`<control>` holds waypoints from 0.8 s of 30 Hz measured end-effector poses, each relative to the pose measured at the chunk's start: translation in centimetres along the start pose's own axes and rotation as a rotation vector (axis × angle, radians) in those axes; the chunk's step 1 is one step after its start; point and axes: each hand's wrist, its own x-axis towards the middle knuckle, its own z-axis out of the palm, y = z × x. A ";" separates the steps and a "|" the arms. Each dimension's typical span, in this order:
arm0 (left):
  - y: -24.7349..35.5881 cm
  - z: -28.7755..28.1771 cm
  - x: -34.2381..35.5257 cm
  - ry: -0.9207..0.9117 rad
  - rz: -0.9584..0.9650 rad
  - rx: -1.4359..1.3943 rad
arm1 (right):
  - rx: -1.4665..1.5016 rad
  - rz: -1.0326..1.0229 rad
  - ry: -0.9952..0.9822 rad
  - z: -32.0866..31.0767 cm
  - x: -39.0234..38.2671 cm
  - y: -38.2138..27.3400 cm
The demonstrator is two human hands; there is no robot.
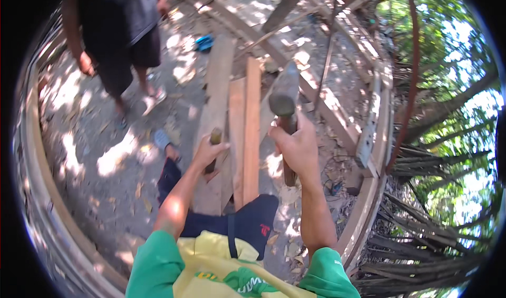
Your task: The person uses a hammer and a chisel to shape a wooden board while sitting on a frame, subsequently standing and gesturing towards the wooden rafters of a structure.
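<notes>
My right hand (301,146) is closed round the wooden handle of a hammer (283,102), which is raised with its dark, rounded head at the top. To its left and lower, my left hand (207,152) grips an upright chisel (215,135); the end of its handle sticks out above my fingers. The chisel's tip is hard to make out. Below my left hand lies a wide weathered plank (217,76). Beside that plank are a reddish board (253,108) and a narrower pale board (236,134), running away from me between my hands.
Another person (118,29) stands at the far left, arms hanging. A blue object (204,43) lies beyond the planks. Timber beams (337,121) cross the ground on the right. A curved wooden border (39,140) edges the leaf-strewn ground, with stacked branches (421,245) outside it.
</notes>
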 end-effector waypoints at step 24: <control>-2.4 -3.8 -0.5 0.315 -0.064 -0.292 | 0.053 0.070 -0.135 3.4 -4.5 3.1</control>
